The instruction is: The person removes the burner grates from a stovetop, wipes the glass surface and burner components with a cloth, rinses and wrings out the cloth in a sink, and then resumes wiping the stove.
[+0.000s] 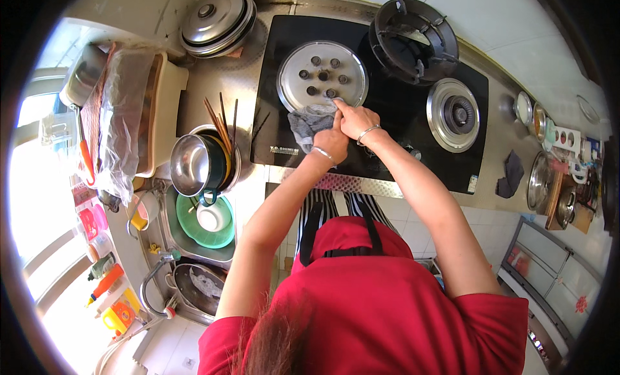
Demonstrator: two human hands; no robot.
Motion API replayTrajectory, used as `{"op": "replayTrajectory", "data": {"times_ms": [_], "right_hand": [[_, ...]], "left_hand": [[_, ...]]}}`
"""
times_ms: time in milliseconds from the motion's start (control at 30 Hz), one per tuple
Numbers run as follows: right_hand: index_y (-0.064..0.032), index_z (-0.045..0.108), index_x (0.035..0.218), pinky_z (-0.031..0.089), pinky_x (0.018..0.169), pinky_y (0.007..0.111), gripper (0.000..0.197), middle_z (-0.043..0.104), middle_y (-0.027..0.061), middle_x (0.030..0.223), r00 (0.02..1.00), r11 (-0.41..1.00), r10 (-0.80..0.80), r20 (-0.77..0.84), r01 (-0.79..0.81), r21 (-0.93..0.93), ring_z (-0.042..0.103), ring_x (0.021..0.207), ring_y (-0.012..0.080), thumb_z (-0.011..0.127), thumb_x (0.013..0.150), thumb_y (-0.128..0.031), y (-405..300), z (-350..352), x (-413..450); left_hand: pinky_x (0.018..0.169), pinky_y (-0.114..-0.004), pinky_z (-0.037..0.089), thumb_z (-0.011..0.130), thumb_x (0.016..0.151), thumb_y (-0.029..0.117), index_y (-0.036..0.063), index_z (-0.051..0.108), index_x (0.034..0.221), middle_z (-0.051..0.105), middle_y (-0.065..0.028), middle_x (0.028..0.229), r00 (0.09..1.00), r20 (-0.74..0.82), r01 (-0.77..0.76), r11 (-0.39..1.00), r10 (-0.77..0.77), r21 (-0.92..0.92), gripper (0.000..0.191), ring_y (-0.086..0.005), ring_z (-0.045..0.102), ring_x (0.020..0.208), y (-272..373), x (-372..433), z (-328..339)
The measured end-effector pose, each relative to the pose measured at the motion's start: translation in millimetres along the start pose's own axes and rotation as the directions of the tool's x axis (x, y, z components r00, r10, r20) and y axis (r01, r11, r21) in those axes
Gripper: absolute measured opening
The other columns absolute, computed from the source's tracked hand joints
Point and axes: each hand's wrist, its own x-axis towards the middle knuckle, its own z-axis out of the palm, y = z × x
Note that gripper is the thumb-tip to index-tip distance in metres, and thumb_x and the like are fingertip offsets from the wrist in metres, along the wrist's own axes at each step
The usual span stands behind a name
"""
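A damp-looking grey cloth [310,123] lies bunched over the near rim of the round steel burner plate [295,77] on a black glass gas hob [276,133]. My left hand [332,143] grips the cloth's right side, index finger pointing away from me. Just right of it, my right hand [358,119] presses a fold of the same cloth with its index fingertip, close to the nearest burner nozzle [330,93]. The two hands touch, and the right hand's curled fingers are partly hidden. Several dark nozzles stand up from the plate, which has no pan support over it.
A black pan support [378,33] leans at the hob's back, behind the right burner [457,114]. Left of the hob are stacked lids [218,21], a steel pot [189,164] with chopsticks [218,121] behind, and a sink with a green basin [189,220]. A dark cloth [510,176] lies right.
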Motion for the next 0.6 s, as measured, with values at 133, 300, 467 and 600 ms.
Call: {"op": "replayTrajectory", "data": {"times_ms": [133, 300, 467, 600], "right_hand": [[-0.0307, 0.036, 0.138, 0.051, 0.075, 0.046, 0.06, 0.066, 0.0191, 0.094, 0.997, 0.995, 0.081, 0.008, -0.082, 0.056, 0.064, 0.086, 0.0364, 0.046, 0.081, -0.019, 1, 6, -5], [-0.0321, 0.029, 0.142, 0.05, 0.082, 0.044, 0.062, 0.065, 0.0185, 0.103, 0.993, 0.996, 0.084, 0.08, -0.084, -0.003, 0.063, 0.095, 0.0347, 0.045, 0.082, -0.022, 6, 0, 7], [-0.0323, 0.029, 0.142, 0.047, 0.085, 0.046, 0.056, 0.063, 0.0207, 0.107, 0.996, 0.992, -0.044, 0.081, 0.053, -0.119, 0.061, 0.097, 0.0373, 0.042, 0.087, -0.027, 4, -16, 49], [-0.0311, 0.029, 0.142, 0.048, 0.083, 0.045, 0.054, 0.064, 0.0176, 0.105, 0.994, 0.983, -0.06, 0.093, 0.075, -0.17, 0.062, 0.095, 0.0366, 0.041, 0.089, -0.03, 3, -19, 50]], "left_hand": [[0.066, -0.038, 0.055, 0.057, 0.075, 0.013, -0.0011, 0.049, 0.125, 0.015, -0.0259, 0.149, 1.0, 0.002, 0.02, 1.0, -0.02, -0.004, 0.053, -0.0291, 0.068, 0.078, 1, 3, 5], [0.068, -0.038, 0.055, 0.057, 0.076, 0.014, -0.0011, 0.05, 0.124, 0.015, -0.0264, 0.149, 0.999, 0.049, 0.021, 0.999, -0.019, -0.026, 0.051, -0.0303, 0.068, 0.079, 5, 8, -5], [0.068, -0.04, 0.055, 0.059, 0.075, 0.015, 0.0004, 0.063, 0.107, 0.023, -0.0317, 0.143, 0.989, -0.089, 0.106, 0.988, -0.117, -0.112, 0.036, -0.031, 0.068, 0.078, 0, 38, -5], [0.067, -0.04, 0.055, 0.061, 0.073, 0.015, 0.0013, 0.064, 0.104, 0.027, -0.0302, 0.142, 0.987, -0.071, 0.139, 0.986, -0.145, -0.089, 0.034, -0.0313, 0.068, 0.077, 2, 44, -3]]}}
